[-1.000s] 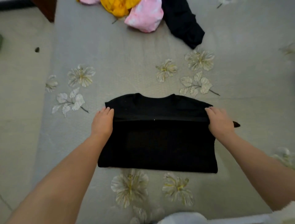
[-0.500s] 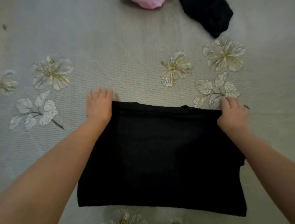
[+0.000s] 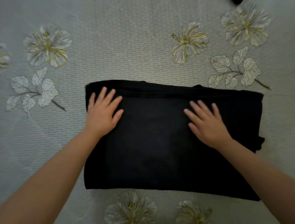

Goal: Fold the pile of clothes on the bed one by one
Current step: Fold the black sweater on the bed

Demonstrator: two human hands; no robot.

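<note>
Folded black garment [image 3: 153, 143] laid flat at centre of grey bedspread [image 3: 127, 52], forming a wide rectangle with the doubled edge along its far side. Small flap of the same fabric protruding at the right edge. Left hand [image 3: 102, 115] resting palm-down on the far left portion of the garment, fingers straight and spread, gripping nothing. Right hand [image 3: 206, 123] resting palm-down right of centre, fingers likewise straight and apart, gripping nothing. Both forearms extended over the near part of the fabric, partly covering it. Printed hibiscus flowers [image 3: 189, 42] and leaf sprigs [image 3: 234, 72] spread across the bedspread around the garment, none overlapped except at the near edge. Dark cloth scrap [image 3: 236, 1] just visible at the top right margin, well apart from the garment; identity not determinable.
</note>
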